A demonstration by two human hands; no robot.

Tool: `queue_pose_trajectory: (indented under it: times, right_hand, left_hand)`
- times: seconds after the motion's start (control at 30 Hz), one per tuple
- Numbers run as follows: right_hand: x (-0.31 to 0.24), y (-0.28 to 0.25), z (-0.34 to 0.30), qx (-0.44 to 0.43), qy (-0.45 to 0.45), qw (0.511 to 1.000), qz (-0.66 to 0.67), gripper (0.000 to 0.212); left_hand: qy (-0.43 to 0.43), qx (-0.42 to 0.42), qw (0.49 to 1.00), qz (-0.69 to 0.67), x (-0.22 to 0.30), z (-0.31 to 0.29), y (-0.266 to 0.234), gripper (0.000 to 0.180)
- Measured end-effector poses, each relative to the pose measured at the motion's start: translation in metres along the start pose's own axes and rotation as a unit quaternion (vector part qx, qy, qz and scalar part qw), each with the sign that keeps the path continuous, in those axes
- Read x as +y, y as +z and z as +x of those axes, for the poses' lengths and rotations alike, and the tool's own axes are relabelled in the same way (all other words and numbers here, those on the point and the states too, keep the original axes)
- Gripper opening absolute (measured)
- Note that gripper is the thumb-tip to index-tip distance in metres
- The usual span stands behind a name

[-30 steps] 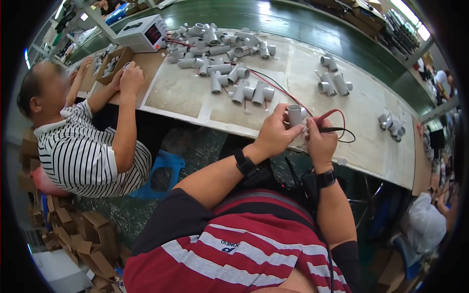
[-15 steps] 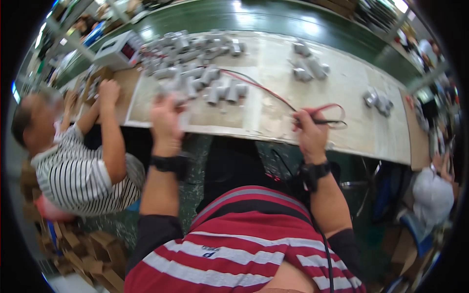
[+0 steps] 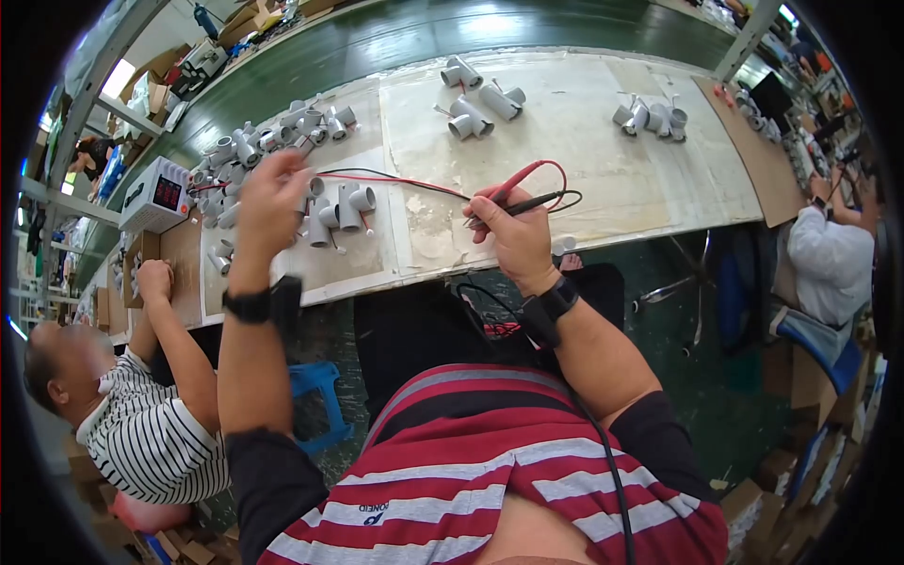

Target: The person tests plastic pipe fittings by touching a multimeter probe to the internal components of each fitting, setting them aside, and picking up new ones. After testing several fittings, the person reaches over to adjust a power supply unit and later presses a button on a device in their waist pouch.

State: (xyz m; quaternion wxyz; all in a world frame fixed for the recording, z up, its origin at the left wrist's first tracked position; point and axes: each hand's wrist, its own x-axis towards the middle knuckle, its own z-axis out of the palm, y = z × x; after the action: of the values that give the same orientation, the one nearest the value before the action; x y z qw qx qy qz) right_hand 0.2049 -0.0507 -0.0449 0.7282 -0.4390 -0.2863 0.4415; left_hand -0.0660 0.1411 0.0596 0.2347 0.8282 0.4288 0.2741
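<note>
My right hand (image 3: 516, 235) is closed around a pair of test probes, one red (image 3: 516, 180) and one black (image 3: 533, 203), above the near part of the table. Their red and black leads (image 3: 400, 180) run left across the tabletop toward the grey housings. My left hand (image 3: 271, 207) is raised over the near side of a heap of grey tube-shaped housings (image 3: 247, 151). Motion smears its fingers, so what they hold, if anything, cannot be made out. Just right of it, several such housings (image 3: 350, 209) with short side stubs and small wires lie on the table.
A white box-shaped meter (image 3: 155, 196) with a red display stands left of the heap. More housings lie in groups at the back middle (image 3: 471, 105) and back right (image 3: 652, 119). A co-worker in a striped shirt (image 3: 155, 438) sits at left; a blue stool (image 3: 315, 405) stands on the floor.
The view has swung, so the table's things appear shifted left. My left hand has moved forward over the housings. The right hand still holds both probes.
</note>
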Motion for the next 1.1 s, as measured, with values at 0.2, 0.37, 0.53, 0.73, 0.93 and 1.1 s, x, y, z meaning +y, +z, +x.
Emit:
queue_pose_trajectory:
  times: [0.2,0.37,0.53,0.73,0.93,1.1]
  right_hand:
    - [0.004,0.004,-0.001,-0.036,0.002,0.999,0.026,0.013]
    - [0.001,-0.005,-0.002,-0.029,0.005,0.999,0.013,0.014]
    - [-0.002,-0.005,-0.003,-0.038,0.029,0.999,0.002,0.014]
    - [-0.001,-0.003,-0.003,-0.026,0.005,0.999,0.030,0.013]
    - [-0.003,0.012,-0.001,0.021,0.012,1.000,-0.009,0.013]
    - [-0.001,0.026,-0.001,0.028,-0.001,0.990,-0.139,0.015]
  left_hand:
    - [0.325,-0.192,0.910,0.171,0.090,0.113,0.122,0.037]
    - [0.302,-0.339,0.859,0.238,0.109,0.148,0.166,0.033]
    - [0.191,-0.371,0.846,0.332,0.096,0.151,0.167,0.029]
    - [-0.039,-0.365,0.923,0.116,0.076,0.113,0.118,0.035]
    - [-0.177,-0.099,0.935,-0.289,0.059,-0.018,0.109,0.035]
    - [-0.213,-0.040,0.895,-0.390,0.063,-0.075,0.126,0.033]
